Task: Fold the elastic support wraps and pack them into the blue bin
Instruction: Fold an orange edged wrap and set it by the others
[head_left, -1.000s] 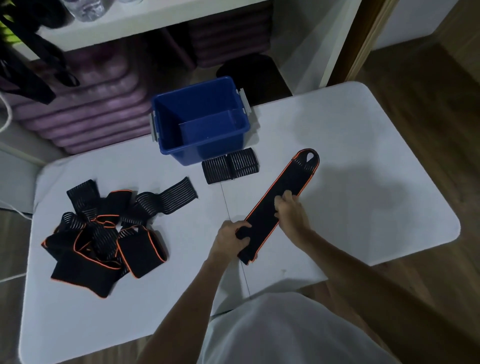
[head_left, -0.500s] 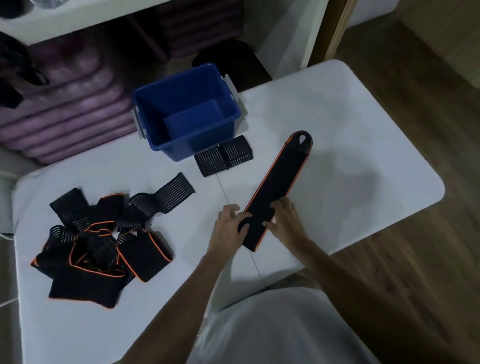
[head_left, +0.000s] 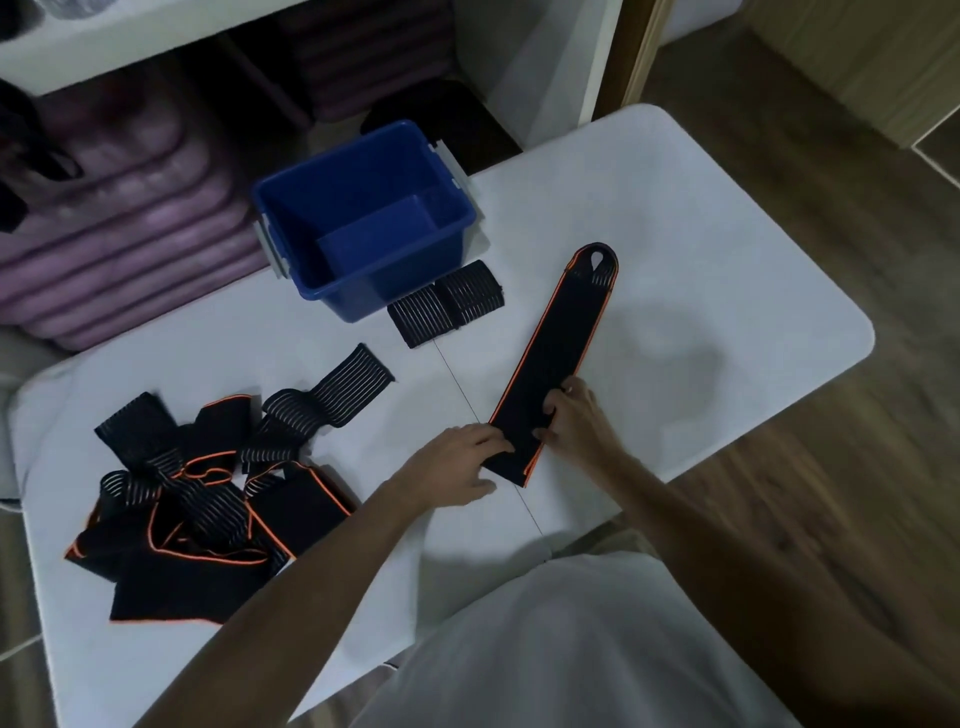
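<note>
A white surface with rounded corners fills the middle of the frame, a thin seam running across it from near centre toward the lower edge. In the upper left, stacked purple mats sit under a white shelf. A white upright panel stands at top centre. Wood-grain floor covers the right side. A white garment fills the bottom centre.
</note>
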